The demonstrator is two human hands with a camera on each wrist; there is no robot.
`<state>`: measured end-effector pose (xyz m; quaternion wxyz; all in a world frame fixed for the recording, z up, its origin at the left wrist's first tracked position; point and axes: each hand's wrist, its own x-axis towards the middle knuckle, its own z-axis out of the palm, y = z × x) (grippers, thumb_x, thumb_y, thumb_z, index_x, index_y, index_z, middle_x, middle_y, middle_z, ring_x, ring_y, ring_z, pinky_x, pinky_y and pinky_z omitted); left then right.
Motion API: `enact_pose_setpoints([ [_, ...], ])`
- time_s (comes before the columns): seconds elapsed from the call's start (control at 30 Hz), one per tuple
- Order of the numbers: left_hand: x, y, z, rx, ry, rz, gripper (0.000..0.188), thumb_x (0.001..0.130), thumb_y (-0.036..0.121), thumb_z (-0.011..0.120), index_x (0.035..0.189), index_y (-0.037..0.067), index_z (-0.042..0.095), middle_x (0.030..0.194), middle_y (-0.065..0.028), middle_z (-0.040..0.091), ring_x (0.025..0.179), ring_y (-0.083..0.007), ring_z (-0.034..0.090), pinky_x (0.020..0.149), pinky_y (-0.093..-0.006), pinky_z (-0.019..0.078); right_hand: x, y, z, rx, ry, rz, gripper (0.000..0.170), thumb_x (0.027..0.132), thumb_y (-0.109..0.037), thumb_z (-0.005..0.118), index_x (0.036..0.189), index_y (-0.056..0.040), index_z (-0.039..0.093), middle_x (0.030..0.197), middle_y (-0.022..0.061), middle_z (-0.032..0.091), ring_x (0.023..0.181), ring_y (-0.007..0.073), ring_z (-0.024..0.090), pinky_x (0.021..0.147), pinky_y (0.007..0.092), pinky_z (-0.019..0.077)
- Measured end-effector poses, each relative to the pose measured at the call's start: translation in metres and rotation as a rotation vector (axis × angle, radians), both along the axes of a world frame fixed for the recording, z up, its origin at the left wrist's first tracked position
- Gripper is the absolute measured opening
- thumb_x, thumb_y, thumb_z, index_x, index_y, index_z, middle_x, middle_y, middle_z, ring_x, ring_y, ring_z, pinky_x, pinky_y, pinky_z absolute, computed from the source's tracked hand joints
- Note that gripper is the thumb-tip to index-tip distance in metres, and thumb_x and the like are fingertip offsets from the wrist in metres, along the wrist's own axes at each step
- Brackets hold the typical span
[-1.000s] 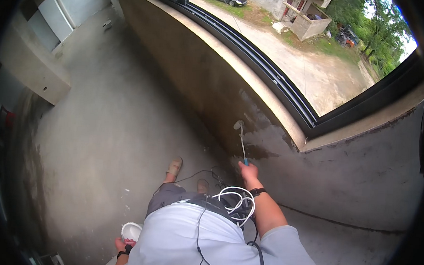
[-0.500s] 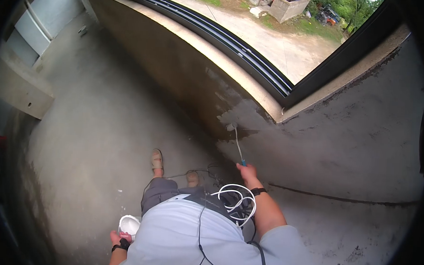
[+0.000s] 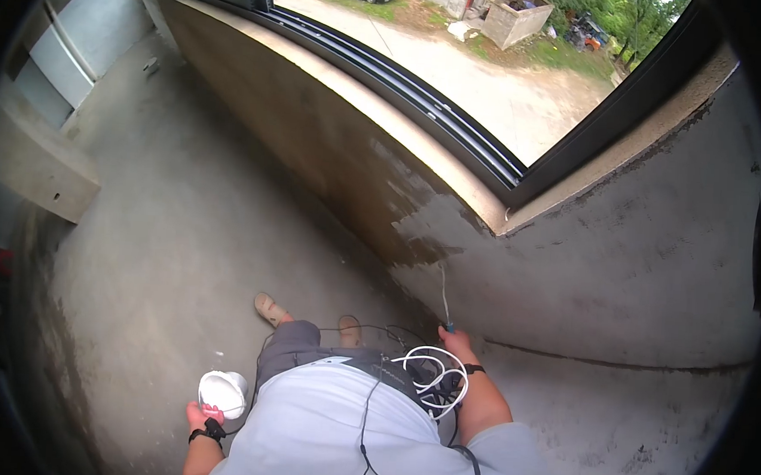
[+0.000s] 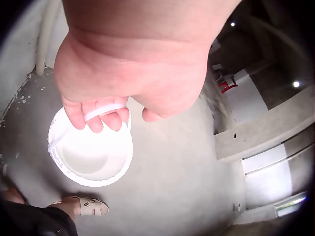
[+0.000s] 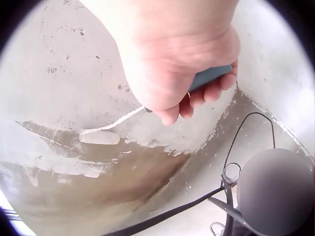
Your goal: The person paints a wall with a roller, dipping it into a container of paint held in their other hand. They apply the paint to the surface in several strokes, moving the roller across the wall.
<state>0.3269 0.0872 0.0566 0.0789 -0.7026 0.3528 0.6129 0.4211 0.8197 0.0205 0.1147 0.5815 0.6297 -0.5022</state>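
Observation:
In the right wrist view my right hand (image 5: 177,73) grips the blue handle (image 5: 210,77) of a small paint roller, whose white roller head (image 5: 100,137) lies against the wall where a pale coat meets bare brown surface. The head view shows that hand (image 3: 455,341) low beside the wall, with the white roller rod (image 3: 445,294) pointing up from it. My left hand (image 4: 106,105) has its fingers curled round the handle of a white bucket (image 4: 126,164). White material lies inside the bucket, which hangs over the floor at the left side of the body (image 3: 223,393).
A black-framed window (image 3: 455,130) with a pale sill (image 3: 354,81) runs above the wall. Coiled white cable (image 3: 429,373) and black cords hang at the waist. Cords also trail near the feet on the concrete floor (image 3: 174,227). A pillar (image 3: 44,164) stands left.
The right hand and roller have moved lower along the wall. The bucket shows more fully beside the body, and the left foot has shifted slightly. The head view has swung.

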Motion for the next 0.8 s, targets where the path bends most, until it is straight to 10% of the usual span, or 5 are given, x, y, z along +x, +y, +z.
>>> enact_pose_setpoints([
  [0.07,-0.007,-0.001,0.005,-0.006,0.0,0.013,0.036,0.083,0.049,0.049,0.096,0.016,0.045,0.095,0.0043,0.048,0.093,-0.0173,0.048,0.085,-0.0399,0.0385,-0.009,-0.006,0.0,-0.109,0.068,-0.113,0.038,0.082,-0.038,0.074,0.074,-0.0012,0.067,0.064,0.0063,0.062,0.051,0.0158,0.056,0.051,0.0333,0.0455],
  [0.8,0.092,-0.04,0.012,-0.141,0.015,0.357,0.035,0.077,0.03,0.052,0.096,0.004,0.038,0.091,-0.0114,0.043,0.079,-0.0274,0.046,0.073,-0.0499,0.0439,-0.202,-0.01,-0.02,0.033,-0.055,0.281,0.052,0.079,-0.046,0.074,0.089,0.0044,0.067,0.077,0.0157,0.066,0.06,0.0248,0.063,0.057,0.0398,0.0491],
])
